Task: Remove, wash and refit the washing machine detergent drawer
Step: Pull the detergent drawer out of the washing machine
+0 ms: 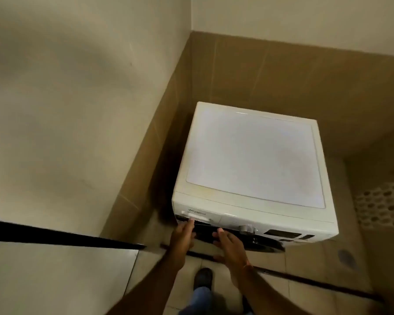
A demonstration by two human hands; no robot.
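A white front-loading washing machine (253,160) stands in a tiled corner. Its detergent drawer (197,217) sits flush in the upper left of the front panel, below the brand lettering. My left hand (183,238) reaches up to the drawer with its fingertips touching the drawer's lower edge. My right hand (231,246) hovers in front of the machine's dark door, fingers spread and holding nothing. Whether the left fingers are hooked into the drawer's recess is not visible.
A control knob (246,228) and a display sit right of the drawer. A wall stands close on the left, with a narrow dark gap beside the machine. A white door with a dark edge (62,237) lies at lower left. My shoe (203,277) rests on the floor tiles.
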